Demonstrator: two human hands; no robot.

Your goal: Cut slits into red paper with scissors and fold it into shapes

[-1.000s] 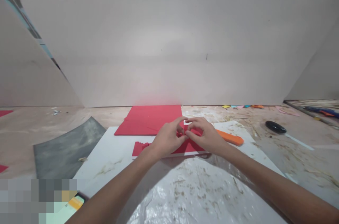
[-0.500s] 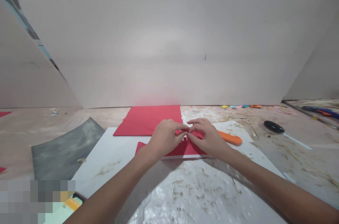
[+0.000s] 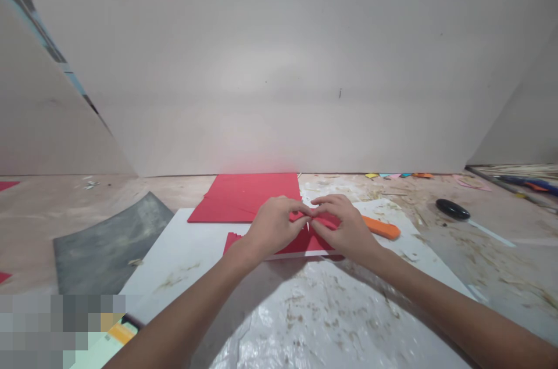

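My left hand [image 3: 275, 224] and my right hand [image 3: 342, 224] meet fingertip to fingertip over a cut piece of red paper [image 3: 300, 246] with a white strip along its near edge. Both hands pinch a thin red paper strip [image 3: 320, 219] between thumb and fingers; much of it is hidden behind the fingers. Larger red sheets [image 3: 253, 192] lie flat just beyond my left hand. An orange-handled tool [image 3: 382, 227] sticks out from behind my right hand, its other end covered.
A stained white board [image 3: 305, 311] lies beneath the work. To its left is a dark grey sheet [image 3: 108, 247], and to its right a black-handled tool [image 3: 453, 210]. White panels [image 3: 279, 72] stand upright behind. Coloured scraps [image 3: 405, 175] and thin sticks [image 3: 527, 171] lie along the back.
The view has shifted very slightly. Both hands hold nearly the same pose over the red paper, with only small movement at the fingertips.
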